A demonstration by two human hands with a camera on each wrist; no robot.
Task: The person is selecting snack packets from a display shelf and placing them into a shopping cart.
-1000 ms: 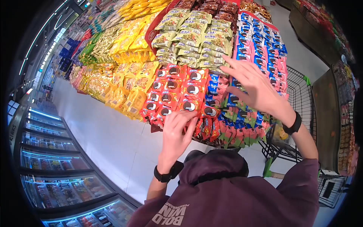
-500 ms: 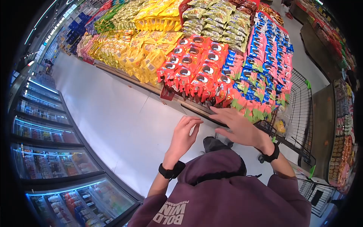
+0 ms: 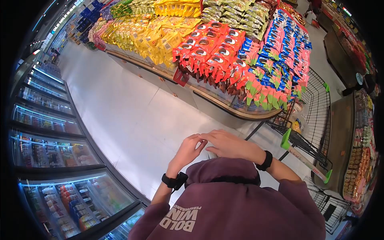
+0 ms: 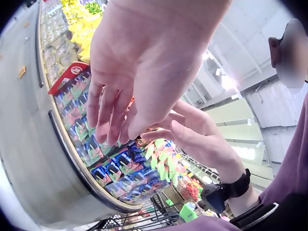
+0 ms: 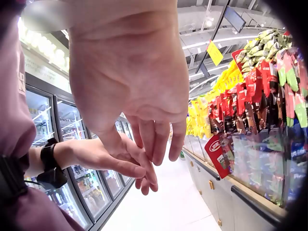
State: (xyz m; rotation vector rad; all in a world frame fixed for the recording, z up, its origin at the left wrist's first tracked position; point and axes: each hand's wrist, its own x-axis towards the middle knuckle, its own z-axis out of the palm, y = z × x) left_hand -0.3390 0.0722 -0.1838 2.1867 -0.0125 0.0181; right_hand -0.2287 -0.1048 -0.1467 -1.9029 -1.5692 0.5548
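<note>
In front of the chest, above the floor, my left hand [image 3: 186, 151] and right hand [image 3: 230, 145] come together, their fingertips overlapping in the head view. Neither holds anything. The left wrist view shows the left palm large, its fingers relaxed and slightly bent, with the right hand [image 4: 204, 142] just behind. From the right wrist, the right palm [image 5: 132, 82] fills the top, fingers hanging loosely beside the left hand [image 5: 108, 159]. Beyond both hands stands a display of red cookie packets [image 3: 216, 50], with blue and pink packets [image 3: 276, 60] to their right.
Yellow packets [image 3: 160, 38] and green packets [image 3: 236, 16] fill the rest of the display, which has a rounded wooden edge [image 3: 240, 113]. A wire shopping cart [image 3: 318, 104] with a green-ended handle stands at right. Glass-fronted coolers [image 3: 76, 204] line the left side of the pale floor [image 3: 128, 104].
Both hands have drawn back from over the red and blue packets toward the body and come together. The display now sits farther ahead, and more floor shows.
</note>
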